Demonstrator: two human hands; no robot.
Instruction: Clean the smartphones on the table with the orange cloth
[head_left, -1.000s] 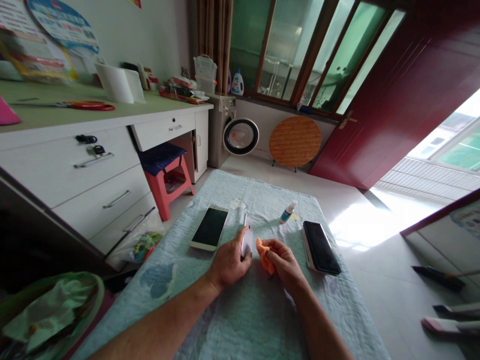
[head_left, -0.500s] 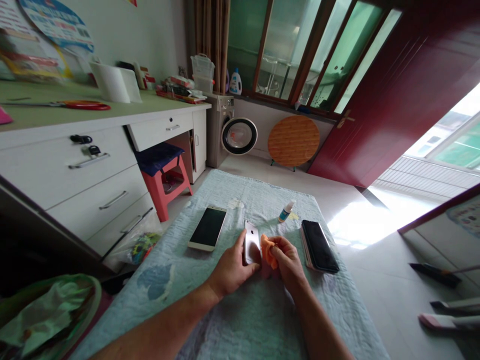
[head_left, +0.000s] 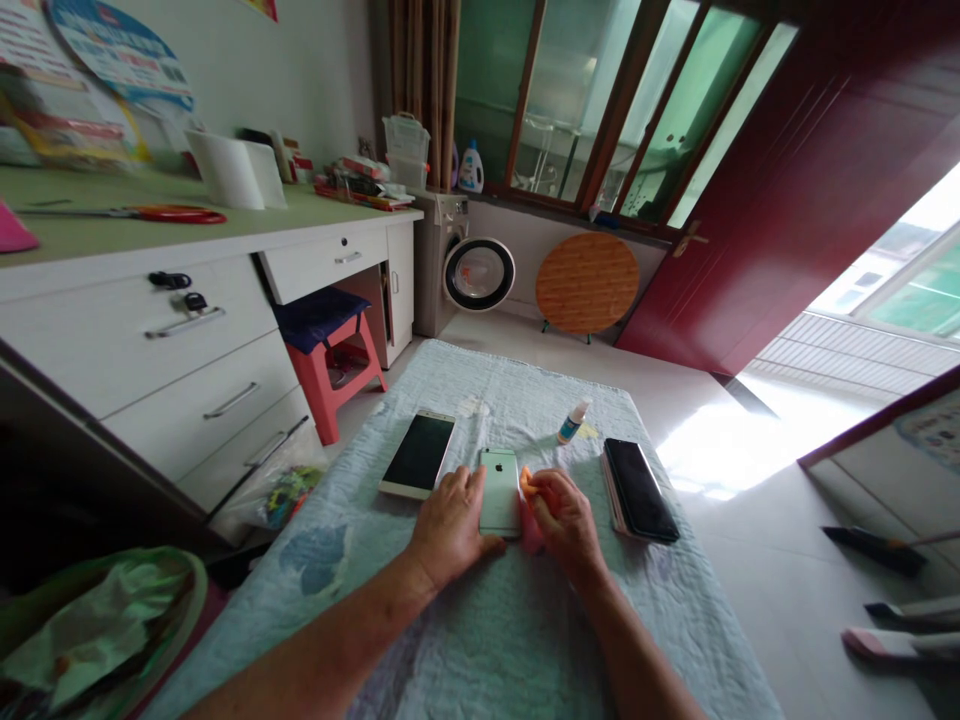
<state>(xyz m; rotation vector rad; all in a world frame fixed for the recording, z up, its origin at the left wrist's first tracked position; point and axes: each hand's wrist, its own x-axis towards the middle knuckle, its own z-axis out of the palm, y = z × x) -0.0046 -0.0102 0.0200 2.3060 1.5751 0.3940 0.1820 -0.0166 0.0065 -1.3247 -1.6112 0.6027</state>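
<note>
A silver smartphone (head_left: pixel 500 492) faces back side up, its dark apple logo showing. My left hand (head_left: pixel 448 525) grips it by the left edge and lower end, fingers closed along the side. In my right hand (head_left: pixel 562 515) an orange cloth (head_left: pixel 528 482) is pinched at the phone's right edge; most of the cloth is hidden by the fingers. Left of my hands lies a white-framed smartphone (head_left: pixel 420 455), dark screen up. A small spray bottle (head_left: pixel 574 422) stands beyond my right hand. To the right, a black smartphone (head_left: pixel 639 490) rests on a pinkish item, perhaps a case.
A pale blue quilted cloth (head_left: pixel 495 375) covers the low table. Left are a white drawer desk (head_left: pixel 142 370), a pink stool (head_left: pixel 330 375) and a bin (head_left: pixel 191 580). A washing machine (head_left: pixel 439 260) with its door open and a round wooden tabletop (head_left: pixel 587 283) stand behind.
The silver phone has turned from tilted on its side to lying flatter, back facing up. My left hand has shifted over its edge. The orange cloth is more bunched inside my right hand.
</note>
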